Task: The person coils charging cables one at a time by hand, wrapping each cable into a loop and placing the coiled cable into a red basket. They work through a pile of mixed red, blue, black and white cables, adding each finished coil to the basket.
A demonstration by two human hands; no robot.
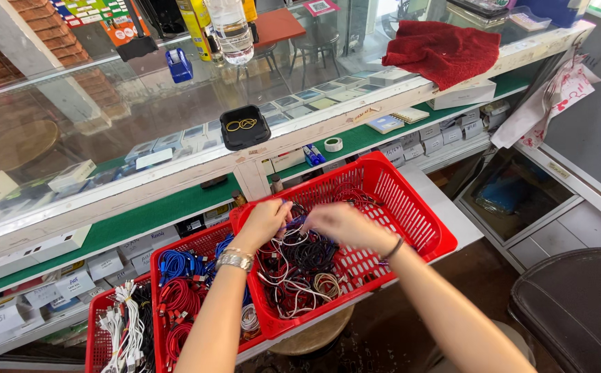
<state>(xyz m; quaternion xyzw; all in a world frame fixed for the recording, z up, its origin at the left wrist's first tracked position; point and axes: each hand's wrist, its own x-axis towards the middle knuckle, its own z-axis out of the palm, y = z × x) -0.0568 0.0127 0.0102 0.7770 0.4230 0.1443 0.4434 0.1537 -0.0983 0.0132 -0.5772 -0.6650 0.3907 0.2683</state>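
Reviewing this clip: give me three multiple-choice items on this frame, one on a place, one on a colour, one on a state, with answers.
1. Where are both hands?
A. on the glass counter
B. over the large red basket of tangled cables
C. on the red cloth

2. What colour is the small tray holding rubber bands?
A. black
B. white
C. green

3. How do the cables in the large basket lie?
A. in sealed boxes
B. hung on hooks
C. loose and tangled

Answers:
1 B: left hand and right hand meet above the large red basket.
2 A: the small tray on the glass counter is black.
3 C: the cables form a mixed heap.
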